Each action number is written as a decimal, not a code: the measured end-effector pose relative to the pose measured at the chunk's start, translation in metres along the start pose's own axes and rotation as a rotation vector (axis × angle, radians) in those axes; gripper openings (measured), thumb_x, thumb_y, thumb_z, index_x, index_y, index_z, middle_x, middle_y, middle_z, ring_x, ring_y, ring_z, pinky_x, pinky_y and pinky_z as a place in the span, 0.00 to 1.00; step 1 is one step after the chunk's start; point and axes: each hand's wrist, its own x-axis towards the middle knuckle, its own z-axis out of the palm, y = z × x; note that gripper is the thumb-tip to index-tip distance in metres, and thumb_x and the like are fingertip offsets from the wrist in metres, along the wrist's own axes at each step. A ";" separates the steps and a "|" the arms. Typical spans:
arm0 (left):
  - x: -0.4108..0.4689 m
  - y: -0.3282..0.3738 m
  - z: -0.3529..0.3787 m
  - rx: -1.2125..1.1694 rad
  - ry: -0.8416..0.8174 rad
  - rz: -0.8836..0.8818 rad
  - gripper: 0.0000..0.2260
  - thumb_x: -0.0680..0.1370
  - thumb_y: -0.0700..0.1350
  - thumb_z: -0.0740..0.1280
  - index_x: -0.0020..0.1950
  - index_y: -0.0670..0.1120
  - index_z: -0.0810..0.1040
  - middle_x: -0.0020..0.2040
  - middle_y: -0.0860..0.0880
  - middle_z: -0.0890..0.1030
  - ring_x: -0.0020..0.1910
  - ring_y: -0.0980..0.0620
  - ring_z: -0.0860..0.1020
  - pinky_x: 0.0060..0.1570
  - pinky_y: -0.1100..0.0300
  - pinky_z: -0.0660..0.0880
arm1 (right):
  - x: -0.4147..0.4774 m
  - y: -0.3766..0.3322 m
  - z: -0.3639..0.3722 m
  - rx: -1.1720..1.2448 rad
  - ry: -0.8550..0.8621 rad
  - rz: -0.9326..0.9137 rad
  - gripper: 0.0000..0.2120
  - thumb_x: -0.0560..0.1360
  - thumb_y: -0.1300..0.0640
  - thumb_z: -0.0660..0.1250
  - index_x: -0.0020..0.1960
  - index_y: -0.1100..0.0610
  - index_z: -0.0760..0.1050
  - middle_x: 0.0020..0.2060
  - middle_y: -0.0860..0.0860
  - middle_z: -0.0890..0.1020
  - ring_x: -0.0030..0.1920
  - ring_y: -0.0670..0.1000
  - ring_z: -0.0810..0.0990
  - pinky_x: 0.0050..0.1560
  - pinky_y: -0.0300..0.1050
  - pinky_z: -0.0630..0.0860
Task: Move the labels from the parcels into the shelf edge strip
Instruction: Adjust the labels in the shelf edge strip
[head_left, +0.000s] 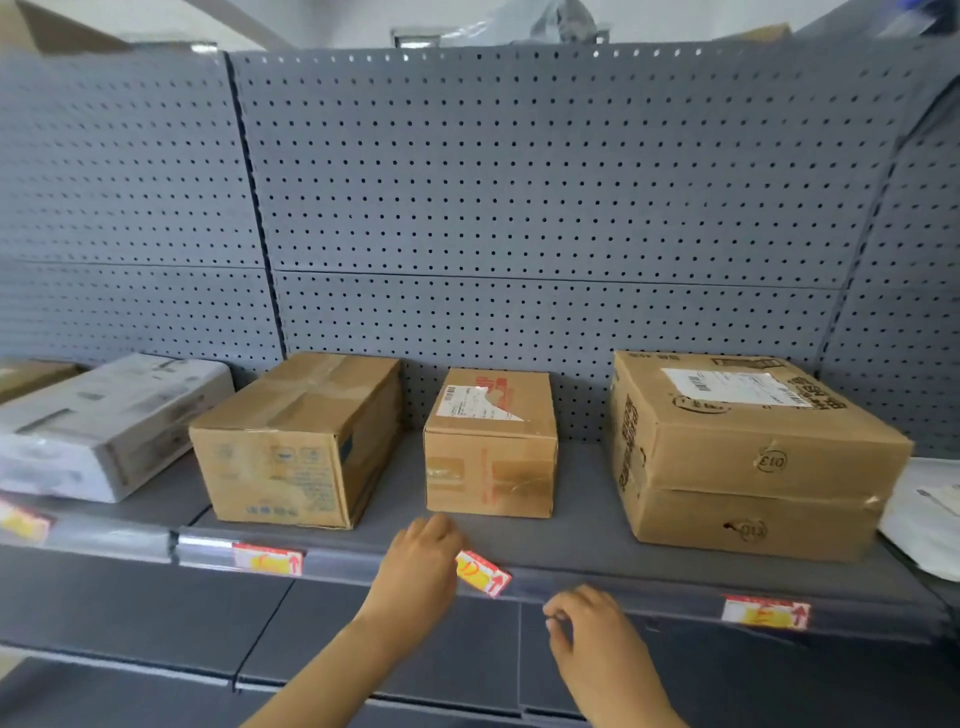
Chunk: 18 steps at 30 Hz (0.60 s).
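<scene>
Now left hand (423, 561) pinches a tilted label (484, 572); right hand (589, 621) curled, touching strip (649, 605).

Parcels (491, 447) on shelf (587, 535), behind edge strip (649, 603).

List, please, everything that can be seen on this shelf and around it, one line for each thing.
cardboard boxes: three, brown, in a row on the shelf
wrapped parcel: one, white, left of the boxes
white packet: one, partly cut off at the right edge
seated labels: three, red and yellow, in the shelf edge strip
loose label: one, red and yellow, tilted, at the strip below the middle box
shelf edge strip: one, grey, along the shelf front
shelf: one, grey, under the boxes
pegboard: grey, behind the shelf
left hand: holds the loose label
right hand: fingers curled at the strip, right of the loose label
</scene>
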 end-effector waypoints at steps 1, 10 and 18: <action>0.000 -0.006 0.000 0.008 -0.024 0.001 0.15 0.74 0.36 0.62 0.59 0.46 0.77 0.59 0.46 0.76 0.56 0.42 0.74 0.53 0.50 0.71 | -0.002 -0.007 0.003 0.003 0.007 0.007 0.07 0.77 0.53 0.61 0.53 0.47 0.75 0.53 0.45 0.76 0.56 0.44 0.73 0.53 0.37 0.70; 0.010 -0.025 0.008 -0.142 -0.033 -0.042 0.08 0.78 0.38 0.62 0.53 0.47 0.78 0.54 0.48 0.78 0.52 0.48 0.77 0.48 0.55 0.76 | -0.007 -0.017 -0.002 -0.016 -0.003 0.037 0.07 0.77 0.54 0.61 0.53 0.48 0.75 0.50 0.44 0.77 0.54 0.44 0.74 0.51 0.37 0.71; 0.015 -0.027 0.012 -0.351 0.026 -0.167 0.06 0.77 0.38 0.65 0.46 0.45 0.81 0.48 0.48 0.83 0.47 0.49 0.79 0.46 0.61 0.73 | 0.008 -0.019 -0.006 -0.004 0.021 0.007 0.07 0.78 0.54 0.61 0.53 0.48 0.76 0.51 0.44 0.77 0.52 0.44 0.74 0.52 0.39 0.74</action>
